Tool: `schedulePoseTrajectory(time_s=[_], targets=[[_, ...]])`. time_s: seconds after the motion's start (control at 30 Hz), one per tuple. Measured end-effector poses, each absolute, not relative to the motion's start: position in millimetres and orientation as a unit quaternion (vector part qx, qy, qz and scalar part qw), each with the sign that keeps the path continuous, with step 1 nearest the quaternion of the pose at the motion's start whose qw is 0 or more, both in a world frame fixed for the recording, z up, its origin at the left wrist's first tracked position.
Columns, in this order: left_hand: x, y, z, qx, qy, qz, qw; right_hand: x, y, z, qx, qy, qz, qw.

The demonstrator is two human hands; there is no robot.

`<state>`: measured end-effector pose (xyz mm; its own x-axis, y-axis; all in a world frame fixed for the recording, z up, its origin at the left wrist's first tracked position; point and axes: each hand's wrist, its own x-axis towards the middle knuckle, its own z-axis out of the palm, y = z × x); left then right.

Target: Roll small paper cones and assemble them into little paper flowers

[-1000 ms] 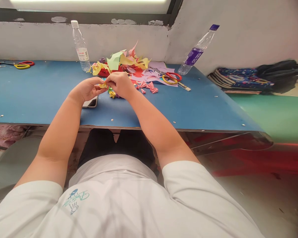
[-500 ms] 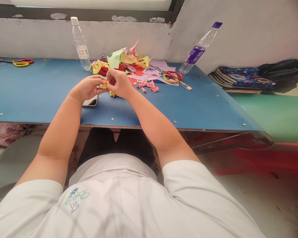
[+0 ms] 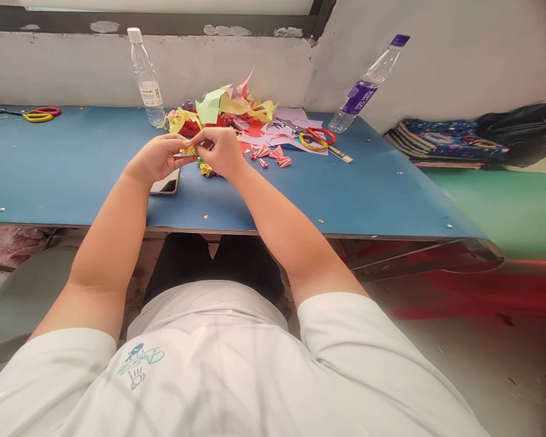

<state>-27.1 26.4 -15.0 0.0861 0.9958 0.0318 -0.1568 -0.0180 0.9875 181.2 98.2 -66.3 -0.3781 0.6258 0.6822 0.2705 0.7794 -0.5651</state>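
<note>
Both my hands meet over the blue table [image 3: 73, 176] and pinch one small yellow paper piece [image 3: 190, 150] between their fingertips. My left hand [image 3: 158, 159] grips it from the left, my right hand [image 3: 221, 150] from the right, fingers curled. Just below my right hand lie a few small folded paper bits [image 3: 205, 170], yellow and green. A phone [image 3: 166, 184] rests flat under my left wrist. Behind the hands sits a heap of coloured paper scraps [image 3: 230, 109].
Pink paper cones [image 3: 273, 155] and red-and-yellow scissors [image 3: 313, 138] lie right of the hands. Two clear bottles stand at the back: one upright [image 3: 144, 79], one purple-labelled [image 3: 368, 85]. More scissors [image 3: 39, 114] lie far left. Folded dark cloth [image 3: 459, 142] lies beyond the table's right end.
My hands stayed together on the yellow paper, with the fingers shifting slightly as they work it. The view tilted a little, nothing else moved.
</note>
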Motion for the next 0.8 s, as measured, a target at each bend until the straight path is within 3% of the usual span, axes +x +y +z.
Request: schedulePoseTrajectory(time_s=[0.3, 0.53, 0.8], targets=[[-29, 24, -13, 0.515, 0.429, 0.500, 0.548, 178, 106, -73, -0.271, -0.800, 0.209, 0.493], [-33, 28, -14, 0.540, 0.447, 0.472, 0.535, 186, 121, -73, -0.169, -0.783, 0.324, 0.503], [-30, 21, -8, 0.532, 0.446, 0.449, 0.562, 188, 114, -69, -0.170, -0.732, 0.466, 0.468]])
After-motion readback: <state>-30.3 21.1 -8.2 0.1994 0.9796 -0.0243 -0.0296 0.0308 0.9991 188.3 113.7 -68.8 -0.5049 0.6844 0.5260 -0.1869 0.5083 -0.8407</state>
